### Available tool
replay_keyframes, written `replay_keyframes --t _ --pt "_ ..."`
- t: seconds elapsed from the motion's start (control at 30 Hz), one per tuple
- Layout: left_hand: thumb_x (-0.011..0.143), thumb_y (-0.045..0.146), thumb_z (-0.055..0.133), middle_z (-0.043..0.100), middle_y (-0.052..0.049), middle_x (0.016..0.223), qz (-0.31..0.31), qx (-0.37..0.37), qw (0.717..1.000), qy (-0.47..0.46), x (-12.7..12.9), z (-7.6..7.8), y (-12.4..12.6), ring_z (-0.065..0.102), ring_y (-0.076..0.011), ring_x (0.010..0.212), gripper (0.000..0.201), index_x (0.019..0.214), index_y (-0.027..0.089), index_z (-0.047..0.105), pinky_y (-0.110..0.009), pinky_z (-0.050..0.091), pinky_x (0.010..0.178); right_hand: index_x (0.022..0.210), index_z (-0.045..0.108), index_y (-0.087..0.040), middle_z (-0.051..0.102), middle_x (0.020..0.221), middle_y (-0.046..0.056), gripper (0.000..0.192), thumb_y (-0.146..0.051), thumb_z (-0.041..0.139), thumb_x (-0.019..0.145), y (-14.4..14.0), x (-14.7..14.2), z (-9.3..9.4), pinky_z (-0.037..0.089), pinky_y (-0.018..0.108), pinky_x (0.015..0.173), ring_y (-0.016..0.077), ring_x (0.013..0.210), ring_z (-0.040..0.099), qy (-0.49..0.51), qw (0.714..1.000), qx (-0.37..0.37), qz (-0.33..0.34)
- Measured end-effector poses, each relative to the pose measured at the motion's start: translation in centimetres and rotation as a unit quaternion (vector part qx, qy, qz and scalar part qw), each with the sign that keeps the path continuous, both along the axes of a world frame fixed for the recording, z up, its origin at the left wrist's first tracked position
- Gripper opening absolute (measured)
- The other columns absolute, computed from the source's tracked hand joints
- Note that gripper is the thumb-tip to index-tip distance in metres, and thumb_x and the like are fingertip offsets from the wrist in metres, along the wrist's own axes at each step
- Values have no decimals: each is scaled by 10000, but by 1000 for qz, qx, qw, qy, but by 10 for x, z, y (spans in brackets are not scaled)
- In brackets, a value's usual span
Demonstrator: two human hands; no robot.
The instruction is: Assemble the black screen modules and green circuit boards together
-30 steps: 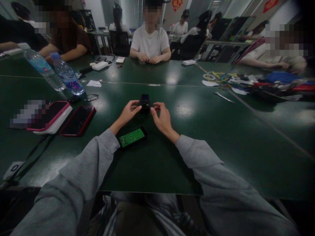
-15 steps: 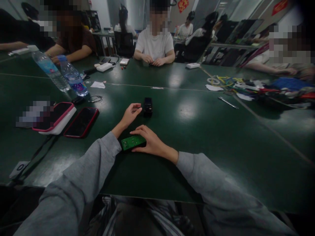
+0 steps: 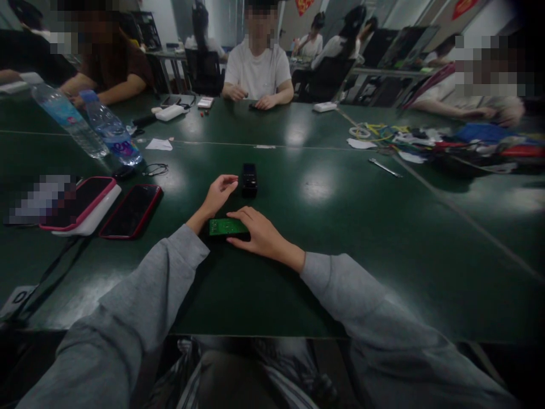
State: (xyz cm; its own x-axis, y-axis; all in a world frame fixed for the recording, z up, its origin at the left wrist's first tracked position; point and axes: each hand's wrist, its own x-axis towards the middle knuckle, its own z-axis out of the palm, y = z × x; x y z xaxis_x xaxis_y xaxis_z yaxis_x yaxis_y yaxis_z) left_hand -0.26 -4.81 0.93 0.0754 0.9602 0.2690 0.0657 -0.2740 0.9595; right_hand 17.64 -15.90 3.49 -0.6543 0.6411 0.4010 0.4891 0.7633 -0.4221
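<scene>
- Head view: no writing is readable; the label on the nearer water bottle [image 3: 111, 132] is a blur.
- The right hand [image 3: 254, 232] lies on the green circuit board [image 3: 226, 226], fingers gripping its right end, on the near tabletop [image 3: 340, 227].
- The left hand [image 3: 218, 193] rests loosely curled, empty, beside the black remote [image 3: 249, 177].
- A second ago both hands were at the remote; the right has since come back to the board.
</scene>
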Motion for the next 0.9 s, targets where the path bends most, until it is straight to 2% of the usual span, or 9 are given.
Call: replay_keyframes --t 0.2,0.33,0.5,0.73,0.9 --pt "852 202 658 708 -81 1088 3 -44 998 -36 -2 2 6 661 -123 872 175 1019 148 650 -272 522 811 1426 443 -174 585 1223 136 572 -358 648 924 8 7 -3 526 491 958 293 1095 578 25 999 12 -18" --pt "867 227 656 718 -67 1034 7 -57 997 -41 -2 5 4 657 -114 819 168 1021 160 657 -248 510 749 1415 447 -192 587 1212 129 539 -390 625 946 11 12 -3 538 495 944 291 1095 582 25 999 1 -30" --pt "900 274 634 714 -76 1065 -3 -42 999 -14 0 8 -4 663 -139 908 180 1040 165 662 -272 512 811 1339 485 -200 586 1206 134 487 -366 651 912 18 18 -8 536 507 950 306 1115 584 50 996 19 -71" --pt "905 395 640 696 -89 1127 -89 12 994 64 2 6 -11 655 -187 1040 306 1110 168 649 -343 505 940 1283 507 -202 558 1185 143 456 -272 648 854 30 26 -15 525 543 940 335 1101 564 81 973 60 -207" --pt "900 528 619 695 -99 1142 -107 16 989 104 4 9 -15 655 -202 1038 427 1136 174 652 -357 496 947 1282 513 -220 520 1213 143 476 -241 654 828 32 27 -16 519 567 946 351 1159 531 101 966 53 -230"
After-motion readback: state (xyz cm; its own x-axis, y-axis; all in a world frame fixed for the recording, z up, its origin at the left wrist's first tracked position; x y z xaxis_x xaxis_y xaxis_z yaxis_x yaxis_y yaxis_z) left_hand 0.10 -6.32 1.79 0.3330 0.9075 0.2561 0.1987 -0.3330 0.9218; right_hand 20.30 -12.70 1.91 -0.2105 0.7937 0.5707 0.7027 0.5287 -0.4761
